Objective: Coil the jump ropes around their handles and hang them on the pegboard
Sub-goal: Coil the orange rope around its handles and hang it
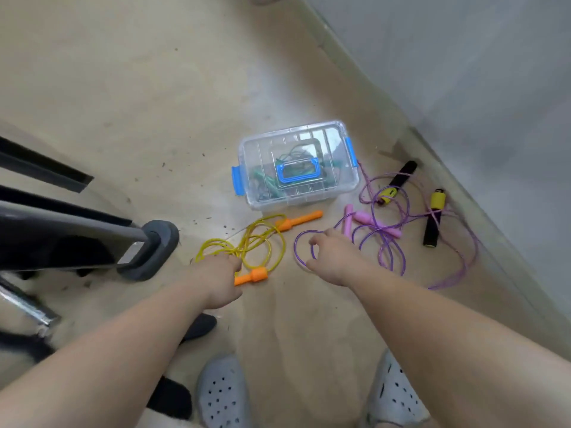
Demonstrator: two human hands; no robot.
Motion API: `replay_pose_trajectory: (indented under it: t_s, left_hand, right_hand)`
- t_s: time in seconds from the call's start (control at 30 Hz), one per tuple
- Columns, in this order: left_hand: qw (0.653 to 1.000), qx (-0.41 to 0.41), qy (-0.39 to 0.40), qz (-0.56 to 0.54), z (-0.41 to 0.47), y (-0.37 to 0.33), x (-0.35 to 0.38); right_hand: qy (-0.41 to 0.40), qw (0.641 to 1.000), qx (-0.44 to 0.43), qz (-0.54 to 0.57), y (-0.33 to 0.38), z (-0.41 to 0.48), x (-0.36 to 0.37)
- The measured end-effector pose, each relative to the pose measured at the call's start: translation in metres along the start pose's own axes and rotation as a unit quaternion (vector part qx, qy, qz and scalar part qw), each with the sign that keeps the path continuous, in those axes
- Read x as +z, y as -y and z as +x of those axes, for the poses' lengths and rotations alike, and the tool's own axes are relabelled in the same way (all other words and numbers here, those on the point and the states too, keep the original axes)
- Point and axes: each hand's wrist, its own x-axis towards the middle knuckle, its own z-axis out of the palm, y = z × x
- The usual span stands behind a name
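Beige floor (pixel 154 88), grey wall (pixel 463 72), clear box (pixel 309 196), yellow jump rope (pixel 258 274)

Beige floor (pixel 154 88), jump ropes (pixel 299 219), clear box (pixel 296 193)

Arms stretched forward, left hand (pixel 216 278) and right hand (pixel 335 257) palms down

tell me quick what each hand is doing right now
Left hand: over the yellow rope, grip cannot be told.
Right hand: fingers curled at the purple rope, grip cannot be told.
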Motion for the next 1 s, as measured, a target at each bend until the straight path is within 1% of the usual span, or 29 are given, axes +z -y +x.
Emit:
replay_pose_trajectory:
  t_s: [0.1, 0.17, 0.23, 0.3, 0.37, 0.43, 0.5, 0.53, 0.6, 0.7, 0.77, 0.83, 0.9, 0.97, 1.0]
  left_hand:
    - [0.998, 0.020, 0.034, 0.057, 0.055, -0.005, 0.022]
    - [0.996, 0.023, 0.045, 0.073, 0.086, -0.008, 0.035]
    - [0.996, 0.007, 0.053, 0.071, 0.111, -0.008, 0.048]
    - [0.997, -0.028, 0.053, 0.058, 0.127, -0.008, 0.060]
    - [0.997, -0.057, 0.038, 0.031, 0.136, -0.010, 0.073]
    - [0.997, -0.070, -0.003, 0.028, 0.138, -0.016, 0.086]
    - [0.996, -0.064, -0.033, 0.044, 0.139, -0.019, 0.096]
    - [0.996, -0.055, -0.042, 0.051, 0.140, -0.018, 0.100]
    - [0.997, -0.042, -0.048, 0.037, 0.142, -0.014, 0.102]
    - [0.997, -0.051, -0.054, -0.036, 0.140, -0.004, 0.094]
    - [0.991, -0.077, -0.068, -0.090, 0.125, 0.001, 0.079]
    - [0.976, -0.093, -0.095, -0.172, 0.098, 0.001, 0.058]
    - [0.944, -0.110, -0.125, -0.286, 0.055, -0.008, 0.032]
    - [0.891, -0.136, -0.145, -0.409, -0.002, -0.022, 0.005]
    - [0.856, -0.143, -0.149, -0.473, -0.035, -0.031, -0.010]
  right_hand:
    - [-0.008, 0.998, -0.008, -0.065, -0.006, 0.057, 0.020]
    - [-0.015, 0.995, -0.022, -0.096, -0.006, 0.090, 0.027]
    - [-0.023, 0.992, -0.038, -0.118, -0.007, 0.117, 0.032]
    - [-0.024, 0.988, -0.063, -0.141, -0.010, 0.133, 0.039]
    - [-0.020, 0.983, -0.086, -0.158, -0.014, 0.140, 0.050]
    - [-0.045, 0.976, -0.092, -0.192, -0.018, 0.143, 0.064]
    - [-0.084, 0.963, -0.094, -0.239, -0.017, 0.147, 0.077]
    - [-0.104, 0.958, -0.093, -0.250, -0.014, 0.148, 0.082]
    - [-0.114, 0.958, -0.092, -0.248, -0.007, 0.151, 0.087]
    - [-0.099, 0.970, -0.102, -0.197, 0.003, 0.153, 0.085]
    - [-0.076, 0.986, -0.100, -0.112, 0.008, 0.141, 0.076]
    - [-0.049, 0.996, -0.076, -0.014, 0.013, 0.110, 0.056]
    - [-0.033, 0.997, -0.040, 0.051, 0.019, 0.063, 0.030]
    - [-0.026, 0.997, -0.014, 0.075, 0.024, 0.007, -0.003]
    - [-0.020, 0.995, -0.003, 0.093, 0.027, -0.024, -0.019]
